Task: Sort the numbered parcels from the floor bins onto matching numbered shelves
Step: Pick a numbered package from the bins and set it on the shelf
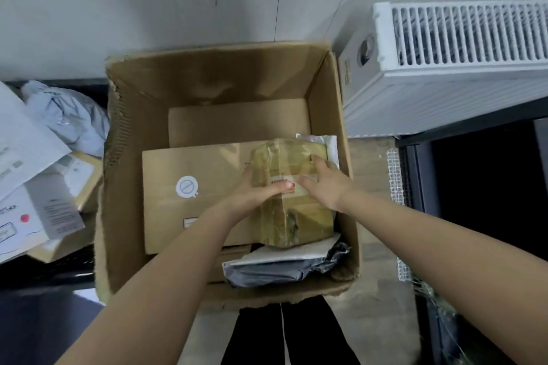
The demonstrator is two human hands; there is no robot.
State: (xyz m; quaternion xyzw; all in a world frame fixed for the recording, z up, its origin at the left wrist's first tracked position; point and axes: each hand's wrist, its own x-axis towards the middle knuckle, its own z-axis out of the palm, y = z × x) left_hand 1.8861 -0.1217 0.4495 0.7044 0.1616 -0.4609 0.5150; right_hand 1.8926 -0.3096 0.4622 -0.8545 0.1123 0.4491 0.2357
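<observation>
A large open cardboard bin (341,115) stands on the floor below me. Inside it, a taped brown parcel (299,210) sits at the right, on top of a flat cardboard box (192,169) with a round white sticker. My left hand (258,191) grips the parcel's left edge, thumb across its label. My right hand (324,184) rests on the parcel's top right with fingers spread. A grey poly mailer (284,268) lies under the parcel near the bin's front wall. Another flat box (237,124) lies at the back.
A second pile of parcels (53,187) and white mailers (68,115) sits at the left. A white radiator (462,38) stands at the right against the wall. A dark shelf frame (474,201) is at the far right. My dark trouser legs (284,335) show below the bin.
</observation>
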